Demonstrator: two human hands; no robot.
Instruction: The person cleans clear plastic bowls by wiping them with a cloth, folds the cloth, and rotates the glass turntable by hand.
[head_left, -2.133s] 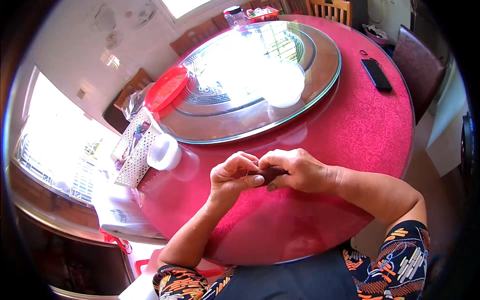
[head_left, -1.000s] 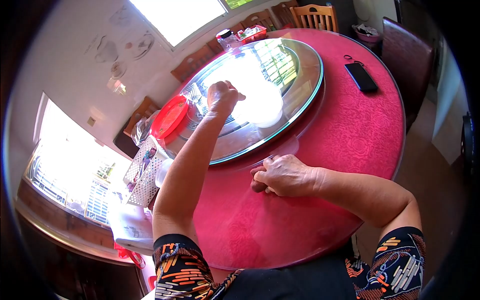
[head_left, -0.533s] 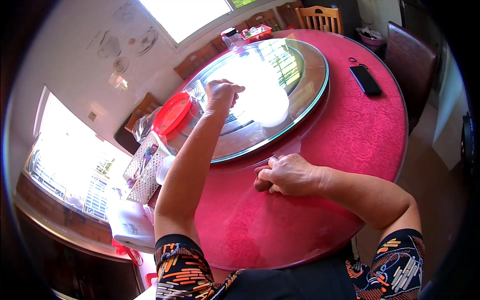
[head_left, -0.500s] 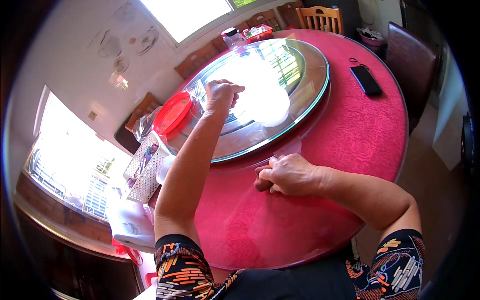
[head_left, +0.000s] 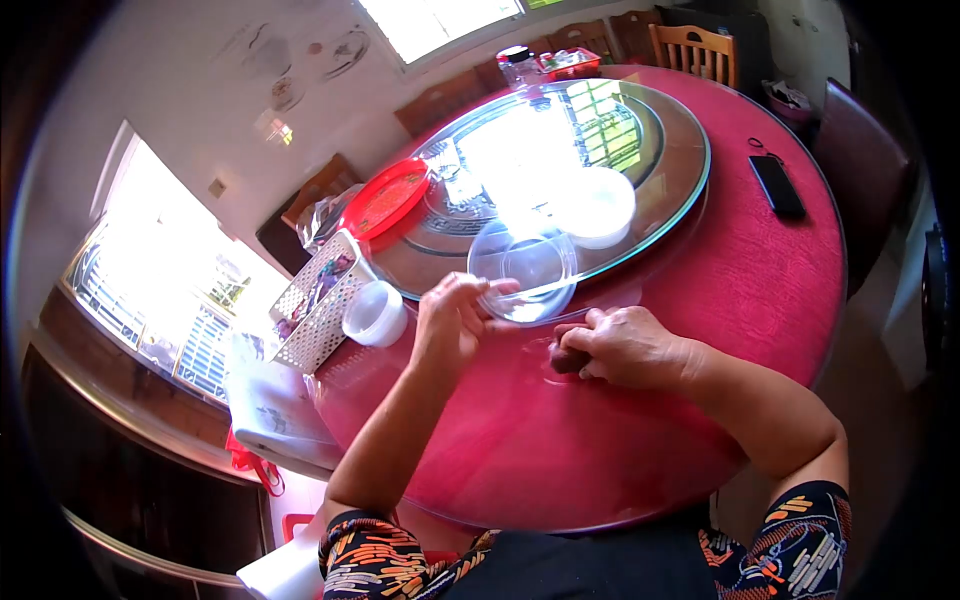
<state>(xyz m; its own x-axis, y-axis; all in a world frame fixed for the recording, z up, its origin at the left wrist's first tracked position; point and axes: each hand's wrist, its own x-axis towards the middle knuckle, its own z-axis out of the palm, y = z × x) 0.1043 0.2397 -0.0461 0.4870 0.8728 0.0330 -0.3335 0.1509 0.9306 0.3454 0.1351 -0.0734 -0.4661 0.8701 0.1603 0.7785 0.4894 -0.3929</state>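
My left hand (head_left: 455,318) pinches the near left rim of a clear round plastic lid (head_left: 525,270), tilted above the near edge of the glass turntable (head_left: 640,240). To its right, my right hand (head_left: 630,347) is closed around a small dark reddish-brown lump (head_left: 568,357), just above the red tabletop. A white round tub (head_left: 600,207) stands on the turntable behind the lid. Left of my left hand, a small translucent tub (head_left: 375,314) sits on the table beside a white perforated basket (head_left: 318,330).
A red round tray (head_left: 386,200) lies at the turntable's left edge. Behind the turntable are a jar (head_left: 520,68) and a red basket (head_left: 570,63). A black phone (head_left: 776,186) lies on the right. Wooden chairs (head_left: 693,54) stand around the far side.
My left hand has come back from over the turntable toward me, and the clear lid now shows in it. My right hand still holds the dark lump. The view has shifted.
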